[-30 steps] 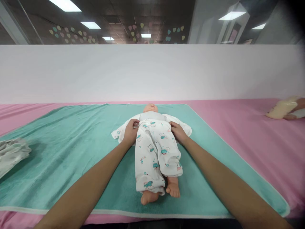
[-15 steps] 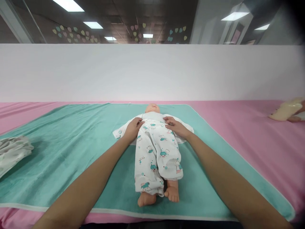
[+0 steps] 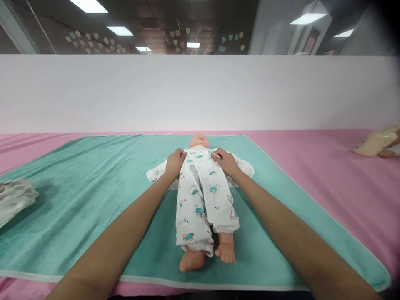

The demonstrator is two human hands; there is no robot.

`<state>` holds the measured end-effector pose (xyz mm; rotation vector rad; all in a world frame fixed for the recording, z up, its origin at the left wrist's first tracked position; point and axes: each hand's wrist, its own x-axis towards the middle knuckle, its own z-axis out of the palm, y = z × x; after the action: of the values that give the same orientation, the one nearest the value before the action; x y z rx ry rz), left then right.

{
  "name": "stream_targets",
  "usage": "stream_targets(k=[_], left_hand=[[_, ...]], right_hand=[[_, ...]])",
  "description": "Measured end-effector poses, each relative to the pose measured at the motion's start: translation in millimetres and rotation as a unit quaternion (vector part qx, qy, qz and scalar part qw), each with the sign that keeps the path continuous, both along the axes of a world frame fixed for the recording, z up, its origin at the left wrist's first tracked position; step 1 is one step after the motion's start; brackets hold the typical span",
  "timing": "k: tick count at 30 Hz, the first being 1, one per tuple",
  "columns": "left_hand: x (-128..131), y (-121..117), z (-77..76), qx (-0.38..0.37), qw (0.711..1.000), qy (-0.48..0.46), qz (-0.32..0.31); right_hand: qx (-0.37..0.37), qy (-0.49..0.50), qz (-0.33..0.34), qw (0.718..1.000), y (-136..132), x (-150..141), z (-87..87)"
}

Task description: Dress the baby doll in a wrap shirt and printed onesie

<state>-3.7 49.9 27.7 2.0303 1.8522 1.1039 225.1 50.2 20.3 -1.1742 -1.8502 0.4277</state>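
Note:
A baby doll [image 3: 199, 141] lies on its back on a teal blanket [image 3: 109, 196], head away from me and bare feet nearest. It wears white printed pants [image 3: 200, 187] with teal figures and a split at the crotch. Beneath the arms a white printed top [image 3: 248, 167] is spread out sideways. My left hand [image 3: 176, 162] is closed on the pants' waistband at the doll's left-hand side in view. On the opposite side my right hand [image 3: 227, 161] grips the same waistband, fingers curled over its edge. The waistband lies high on the doll's torso.
A crumpled pale cloth [image 3: 17, 198] lies at the left edge of the blanket. At the far right, a cream-coloured object [image 3: 376, 141] rests on the pink sheet [image 3: 337, 166], partly cut off. A white panel [image 3: 200, 91] stands along the back.
Both hands have moved up the torso, drawing the pants' waistband closer to the doll's head. The pants now cover more of the belly, and the legs look straighter.

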Motion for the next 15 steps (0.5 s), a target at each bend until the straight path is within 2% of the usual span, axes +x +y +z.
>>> stream_targets(k=[3,8,12,15], left_hand=[[2,3,-3.9,-0.001,1.0,-0.018,0.007],[5,-4,-8.4,0.016,1.0,0.004,0.004],[3,-13,-8.3,-0.008,0.999,0.031,-0.006],[-1,-20,-8.0,-0.052,0.998,-0.021,-0.019]], right_hand=[[-0.01,0.01,-0.057,0.998,10,-1,-8.7],[-0.042,0.03,-0.107,0.993,18,1,-21.3],[-0.061,0.018,-0.119,0.991,16,3,-23.2],[-0.087,-0.032,-0.115,0.989,13,5,-19.7]])
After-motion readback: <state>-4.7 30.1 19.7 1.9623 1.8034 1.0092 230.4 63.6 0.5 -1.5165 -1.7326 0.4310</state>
